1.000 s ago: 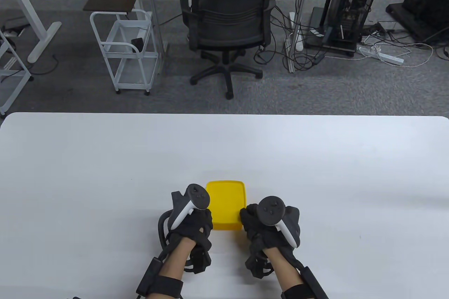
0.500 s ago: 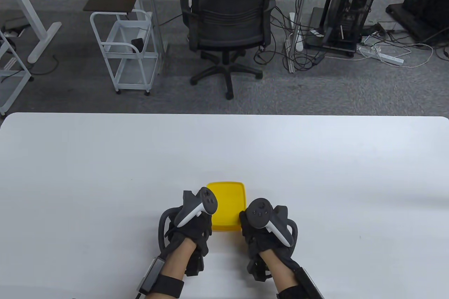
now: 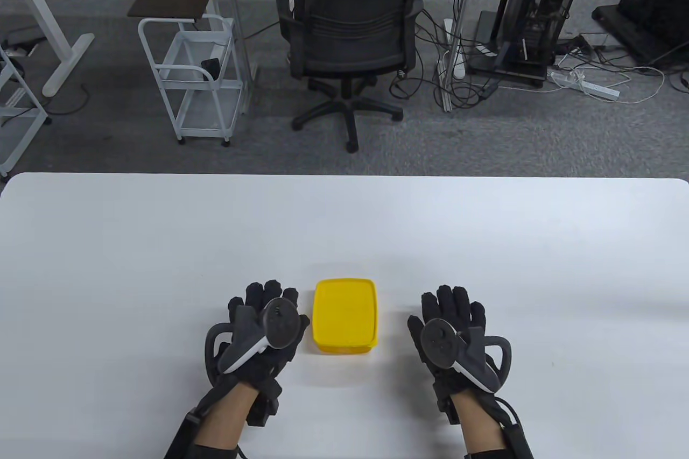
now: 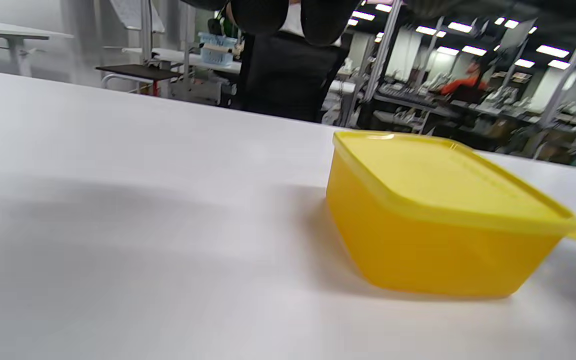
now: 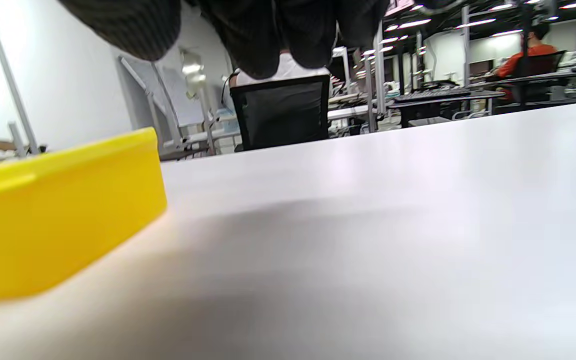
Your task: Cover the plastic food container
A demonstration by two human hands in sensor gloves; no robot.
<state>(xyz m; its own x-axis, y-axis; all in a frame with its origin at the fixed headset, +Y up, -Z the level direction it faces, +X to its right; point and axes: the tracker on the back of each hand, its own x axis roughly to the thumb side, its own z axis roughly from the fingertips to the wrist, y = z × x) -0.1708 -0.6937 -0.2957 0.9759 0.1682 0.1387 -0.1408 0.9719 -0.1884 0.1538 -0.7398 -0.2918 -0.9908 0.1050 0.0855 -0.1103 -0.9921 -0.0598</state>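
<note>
The yellow food container [image 3: 344, 315] sits on the white surface [image 3: 484, 244] with its lid [image 4: 438, 175] seated flush, so covering looks done. The left hand [image 3: 258, 327] at its 9 o'clock and right hand [image 3: 452, 332] at 3 o'clock lie flat, fingers spread, holding nothing.

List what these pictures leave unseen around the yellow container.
- Container contents: lid covers it in every view.
- Right wrist view: the left edge cuts the container; motion blur smears it.
- Left hand and right hand palms: table view shows only their backs.
</note>
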